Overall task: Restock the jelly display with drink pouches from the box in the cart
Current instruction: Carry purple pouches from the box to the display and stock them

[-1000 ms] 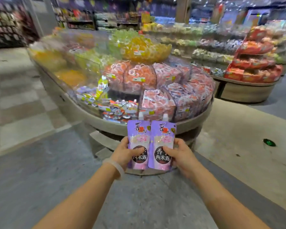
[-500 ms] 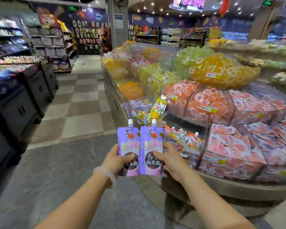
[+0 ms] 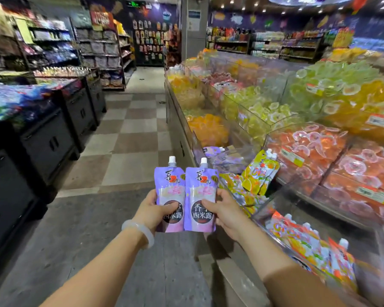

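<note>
Left hand [image 3: 152, 212] grips one purple drink pouch [image 3: 170, 197], right hand [image 3: 226, 212] grips another purple pouch [image 3: 200, 199]; both upright, spouts up, edges touching. Matching purple pouches [image 3: 217, 155] lie in a jelly display [image 3: 182, 138] bin ahead and to the right, nearer the right hand. Cart, box not visible.

Two purple pouches held up in the aisle beside the jelly display

The left hand [image 3: 152, 212], with a pale bangle [image 3: 140, 232] at its wrist, grips one purple white-capped spouted drink pouch [image 3: 170, 191]; the right hand [image 3: 227, 212] grips its twin [image 3: 201, 196], their edges touching, both upright. Just right, clear acrylic bins [image 3: 282, 120] hold yellow pouches [image 3: 261, 173] and orange jelly cups [image 3: 308, 147].
</note>
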{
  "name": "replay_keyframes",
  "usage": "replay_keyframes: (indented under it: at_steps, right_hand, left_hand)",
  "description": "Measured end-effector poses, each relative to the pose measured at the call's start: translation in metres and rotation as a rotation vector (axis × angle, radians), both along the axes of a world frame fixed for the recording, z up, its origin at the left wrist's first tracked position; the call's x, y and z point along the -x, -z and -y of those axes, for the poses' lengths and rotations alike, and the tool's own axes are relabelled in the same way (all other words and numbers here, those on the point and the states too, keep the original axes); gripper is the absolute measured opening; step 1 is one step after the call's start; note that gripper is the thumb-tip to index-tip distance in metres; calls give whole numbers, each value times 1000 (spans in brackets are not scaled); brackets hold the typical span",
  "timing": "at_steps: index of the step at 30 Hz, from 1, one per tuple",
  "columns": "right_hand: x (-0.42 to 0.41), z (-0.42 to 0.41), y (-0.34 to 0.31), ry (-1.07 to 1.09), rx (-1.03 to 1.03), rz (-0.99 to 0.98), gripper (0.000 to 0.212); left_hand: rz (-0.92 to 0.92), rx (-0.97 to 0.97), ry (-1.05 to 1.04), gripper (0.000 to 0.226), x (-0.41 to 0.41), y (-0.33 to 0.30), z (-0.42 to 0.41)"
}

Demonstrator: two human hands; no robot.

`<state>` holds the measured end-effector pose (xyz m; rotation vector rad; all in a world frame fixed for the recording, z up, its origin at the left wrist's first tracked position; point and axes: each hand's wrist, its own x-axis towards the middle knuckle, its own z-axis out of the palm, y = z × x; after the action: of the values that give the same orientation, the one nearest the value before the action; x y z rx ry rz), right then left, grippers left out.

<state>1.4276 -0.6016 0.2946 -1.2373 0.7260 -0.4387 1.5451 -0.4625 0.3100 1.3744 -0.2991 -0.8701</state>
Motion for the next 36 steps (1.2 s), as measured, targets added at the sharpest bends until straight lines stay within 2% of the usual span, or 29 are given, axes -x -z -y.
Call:
replay_keyframes:
  at_steps: [7, 10, 12, 14, 18, 19, 22, 23, 25, 27, 30, 32, 36]
  right_hand:
    - [-121, 91, -4, 112, 46, 9, 25]
    - [-162, 128, -7, 243, 57, 8, 20]
    - [-181, 149, -7, 340, 88, -39, 33]
    - [-195, 175, -1, 403, 32, -57, 49]
    - [-225, 239, 18, 498, -44, -27, 26]
    - [-234, 256, 22, 511, -45, -26, 26]
    - [-265, 306, 35, 548, -111, -23, 48]
    - [-273, 320, 41, 574, -147, -23, 48]
    - [-282, 343, 49, 648, -197, -31, 37]
    - [-287, 365, 59, 742, -233, -64, 35]
    - [-284, 387, 71, 890, -286, -149, 25]
    - [-279, 395, 80, 971, -297, -214, 14]
    - [-281, 409, 101, 1099, -312, -354, 23]
  left_hand:
    - [6, -1, 119, 41, -140, -2, 107]
    - [23, -5, 189, 40, -190, -8, 160]
    - [44, -30, 229, 38, -212, -6, 195]
    - [58, -66, 264, 36, -227, -2, 232]
    - [113, -114, 289, 37, -257, 12, 307]
    - [141, -126, 293, 34, -265, 13, 325]
    - [200, -124, 345, 35, -294, 21, 381]
    - [226, -140, 379, 36, -302, 22, 399]
    - [308, -192, 458, 34, -314, 27, 432]
    - [418, -259, 547, 38, -322, 31, 466]
    - [648, -407, 726, 62, -324, 39, 508]
    - [695, -487, 822, 54, -321, 47, 527]
    - [687, -583, 997, 32, -315, 67, 567]
